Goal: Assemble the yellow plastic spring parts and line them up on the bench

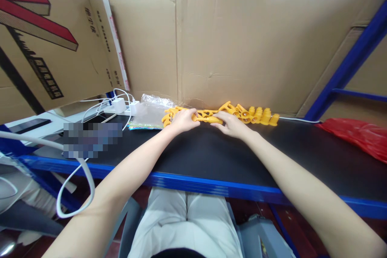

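A yellow plastic part (209, 119) lies level between my two hands, just above the black shelf top. My left hand (184, 121) is closed around its left end, with the fingers curled over it. At its other end is my right hand (232, 125), thumb below and fingers above, gripping the tip. Behind and left of my left hand sit more yellow plastic pieces (167, 117), partly hidden by it. Past my right hand, yellow tube-like pieces (243, 113) and a row of yellow cup-shaped pieces (265, 117) stand side by side. The exact kind of these parts is too small to tell.
Clear plastic bags (151, 112) lie left of the yellow pieces. White chargers (119, 105) and cables crowd the left side, one cable (90, 181) looping over my left forearm. A red plastic bag (356, 135) rests at right. Cardboard (242, 48) closes off the back; a blue rail (211, 185) edges the front.
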`<move>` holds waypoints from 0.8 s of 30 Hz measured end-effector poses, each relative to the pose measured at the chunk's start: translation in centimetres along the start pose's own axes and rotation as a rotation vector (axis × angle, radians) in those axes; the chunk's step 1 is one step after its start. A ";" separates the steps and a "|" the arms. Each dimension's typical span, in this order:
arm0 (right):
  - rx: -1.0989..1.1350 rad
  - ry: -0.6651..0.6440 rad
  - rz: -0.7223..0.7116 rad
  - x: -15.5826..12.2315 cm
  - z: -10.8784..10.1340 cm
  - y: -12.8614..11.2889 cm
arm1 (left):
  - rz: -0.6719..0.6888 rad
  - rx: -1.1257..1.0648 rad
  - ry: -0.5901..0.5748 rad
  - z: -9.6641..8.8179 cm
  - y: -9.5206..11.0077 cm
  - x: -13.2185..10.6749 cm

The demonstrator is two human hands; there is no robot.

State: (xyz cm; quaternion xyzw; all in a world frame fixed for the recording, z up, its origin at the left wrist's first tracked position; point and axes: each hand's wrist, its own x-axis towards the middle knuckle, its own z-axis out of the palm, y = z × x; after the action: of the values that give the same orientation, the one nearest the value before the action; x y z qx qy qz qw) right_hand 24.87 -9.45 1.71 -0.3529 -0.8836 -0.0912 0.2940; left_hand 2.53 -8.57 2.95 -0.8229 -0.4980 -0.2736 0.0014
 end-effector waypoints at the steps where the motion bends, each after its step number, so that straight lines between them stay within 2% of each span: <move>1: -0.002 -0.004 0.009 0.0 0.0 0.0 | -0.003 0.011 -0.006 0.0 0.0 0.0; 6: 0.000 -0.018 0.036 0.0 0.1 -0.3 | -0.021 0.035 -0.031 0.0 0.1 0.0; 16: 0.151 -0.026 0.086 0.3 0.3 -0.3 | 0.006 0.074 -0.017 0.0 0.0 -0.1; 24: 0.273 -0.069 0.211 0.3 0.5 -0.4 | 0.020 0.085 0.002 0.1 0.0 -0.2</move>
State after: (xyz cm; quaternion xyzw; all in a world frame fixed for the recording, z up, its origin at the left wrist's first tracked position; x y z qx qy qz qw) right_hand 24.21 -9.34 1.50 -0.4033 -0.8554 0.0732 0.3167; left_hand 2.50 -8.73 2.81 -0.8268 -0.5007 -0.2531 0.0399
